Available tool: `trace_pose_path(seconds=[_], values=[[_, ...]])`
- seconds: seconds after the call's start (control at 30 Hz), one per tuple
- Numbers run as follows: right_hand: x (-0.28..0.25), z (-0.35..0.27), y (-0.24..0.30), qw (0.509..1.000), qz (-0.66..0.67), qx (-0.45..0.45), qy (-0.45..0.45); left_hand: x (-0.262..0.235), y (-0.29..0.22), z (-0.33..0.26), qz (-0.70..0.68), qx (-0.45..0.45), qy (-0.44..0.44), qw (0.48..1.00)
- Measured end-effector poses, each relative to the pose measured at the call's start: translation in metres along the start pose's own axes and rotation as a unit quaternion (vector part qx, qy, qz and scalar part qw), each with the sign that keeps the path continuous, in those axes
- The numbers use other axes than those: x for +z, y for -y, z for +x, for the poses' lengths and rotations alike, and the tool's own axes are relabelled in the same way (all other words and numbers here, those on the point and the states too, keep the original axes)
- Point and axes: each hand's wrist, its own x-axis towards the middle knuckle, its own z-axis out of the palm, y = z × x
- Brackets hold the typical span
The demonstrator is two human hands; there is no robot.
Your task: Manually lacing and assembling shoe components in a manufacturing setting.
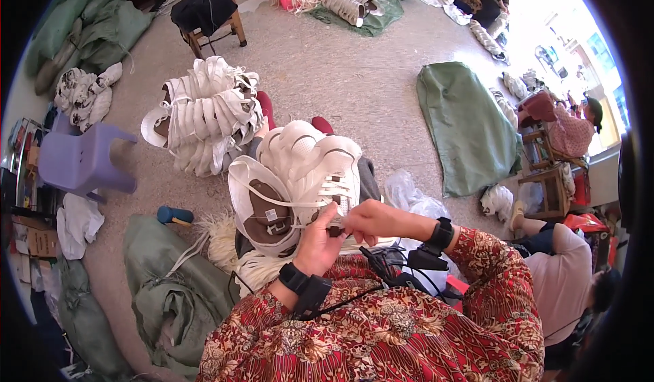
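Close together, the left hand (319,244) and curled right hand (370,220) are working at the white laced shoe's (332,171) near end, near centre; their exact grip I cannot tell. It is probably handling light and pliable, best held by its sides.

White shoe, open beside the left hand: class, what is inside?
The white shoe shows brown lining and a pale label; a lace covers one strip, and the deepest part is hidden.

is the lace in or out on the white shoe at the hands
In, at least partly: white lace crosses the shoe in rows. Under the left hand and right hand, cannot tell.
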Motion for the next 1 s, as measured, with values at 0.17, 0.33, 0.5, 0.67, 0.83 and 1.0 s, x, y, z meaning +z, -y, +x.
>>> trace_pose_path(seconds=[0.17, 0.33, 0.5, 0.67, 0.83, 1.0], values=[[0.007, 0.013, 0.009, 0.929, 0.337, 0.15, -0.026, -0.048, 0.004, 0.019, 0.037, -0.029, 0.159, 0.986], [-0.022, 0.037, 0.052, 0.976, 0.2, -0.004, -0.083, -0.013, 0.003, 0.002, 0.023, -0.021, -0.012, 0.999], [-0.048, 0.054, 0.196, 0.977, 0.173, -0.12, 0.033, 0.008, -0.01, -0.011, 0.003, -0.028, -0.064, 0.998], [-0.057, 0.06, 0.213, 0.969, 0.126, -0.206, 0.048, 0.0, -0.012, -0.01, 0.004, -0.03, -0.055, 0.998], [-0.037, 0.066, 0.057, 0.984, -0.127, -0.109, -0.068, -0.017, -0.001, 0.0, 0.023, -0.027, 0.01, 0.999], [-0.008, 0.042, 0.019, 0.984, -0.082, -0.07, -0.143, -0.023, -0.003, -0.003, 0.027, -0.01, 0.083, 0.996]])
